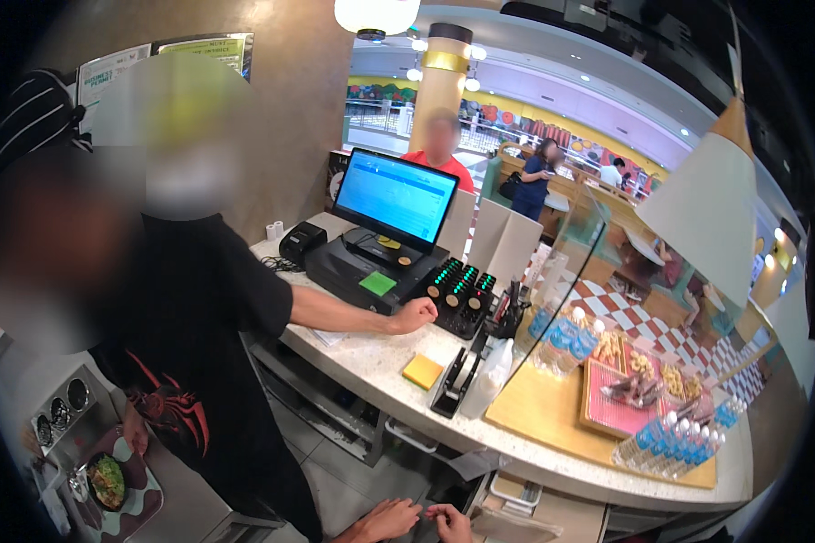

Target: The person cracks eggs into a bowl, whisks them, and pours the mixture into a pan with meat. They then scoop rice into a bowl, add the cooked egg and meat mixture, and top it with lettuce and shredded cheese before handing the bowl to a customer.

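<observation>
At the lower edge my left hand stretches to the right, its fingers loosely bent and nothing seen in them. Close beside it is my right hand, fingers partly curled and apart, with nothing visible in its grasp. A small gap separates the two hands. Both are low in front of the counter, nearest to the shelf under it, where a white tray sits. A co-worker in a black shirt stands at my left. That person's closed hand rests by the counter's device with green lights.
On the counter stand a lit monitor, yellow sticky notes, a tape dispenser, a clear screen, water bottles and a snack tray. Lower left, a food plate lies on a patterned tray. A person in red faces the counter.
</observation>
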Motion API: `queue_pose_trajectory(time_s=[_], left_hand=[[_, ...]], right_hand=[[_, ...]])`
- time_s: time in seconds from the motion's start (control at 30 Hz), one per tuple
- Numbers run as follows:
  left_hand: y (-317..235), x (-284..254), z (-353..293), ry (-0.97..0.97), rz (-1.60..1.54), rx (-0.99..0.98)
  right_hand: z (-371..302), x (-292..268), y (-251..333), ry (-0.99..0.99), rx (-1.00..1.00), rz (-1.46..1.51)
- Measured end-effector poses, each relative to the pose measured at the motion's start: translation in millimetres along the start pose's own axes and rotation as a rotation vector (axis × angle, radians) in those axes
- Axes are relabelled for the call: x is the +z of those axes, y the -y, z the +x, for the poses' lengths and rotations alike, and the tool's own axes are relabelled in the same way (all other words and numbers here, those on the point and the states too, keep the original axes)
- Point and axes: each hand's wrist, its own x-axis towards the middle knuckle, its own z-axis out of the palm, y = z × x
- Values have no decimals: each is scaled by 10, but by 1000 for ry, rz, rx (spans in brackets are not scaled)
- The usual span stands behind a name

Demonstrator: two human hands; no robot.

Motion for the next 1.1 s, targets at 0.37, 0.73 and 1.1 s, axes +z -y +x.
queue_pose_trajectory(time_s=[0.37,0.73,1.1], left_hand=[[1088,533,394,163,20,-78],[904,328,585,320,33,-309],[28,467,724,154,-120,-444]], right_hand=[[641,-189,253,55,108,74],[1,-837,-563,-157,261,-53],[1134,-1642,750,-487,-83,95]])
